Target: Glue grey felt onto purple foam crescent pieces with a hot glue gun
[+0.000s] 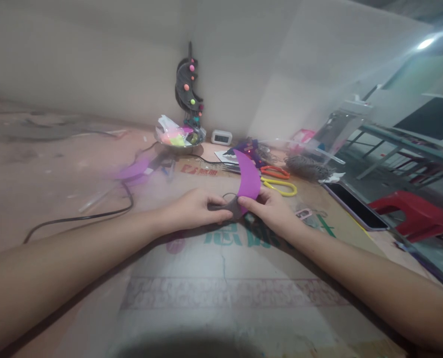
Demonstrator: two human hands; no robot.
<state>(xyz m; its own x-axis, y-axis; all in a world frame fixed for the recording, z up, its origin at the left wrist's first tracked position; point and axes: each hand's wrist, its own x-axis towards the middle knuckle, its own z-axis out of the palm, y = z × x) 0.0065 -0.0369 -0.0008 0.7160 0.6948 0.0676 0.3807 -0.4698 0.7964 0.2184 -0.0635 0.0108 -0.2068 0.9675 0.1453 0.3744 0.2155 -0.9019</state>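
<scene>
Running left of fingers: black cable [94,215] on tabletop. Left hand [195,208]: fingers closed, thumb on top, pinching grey piece [231,208]. Purple crescent [249,178] stands upright from between both hands' fingertips, touching grey piece. Right hand [270,210]: thumb and fingers clamped on crescent's lower end. Just beyond right fingers: orange scissors [275,172], yellow scissors [281,186]. Farther right: phone [355,206].

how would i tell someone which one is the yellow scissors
Find the printed cardboard sheet covering the table, then look just past the right hand, which pinches a curved purple foam strip against the left hand's dark grey piece. The yellow-handled scissors lie flat there, right of the strip; the neighbouring orange-handled scissors lie just behind, farther from the person.
</scene>
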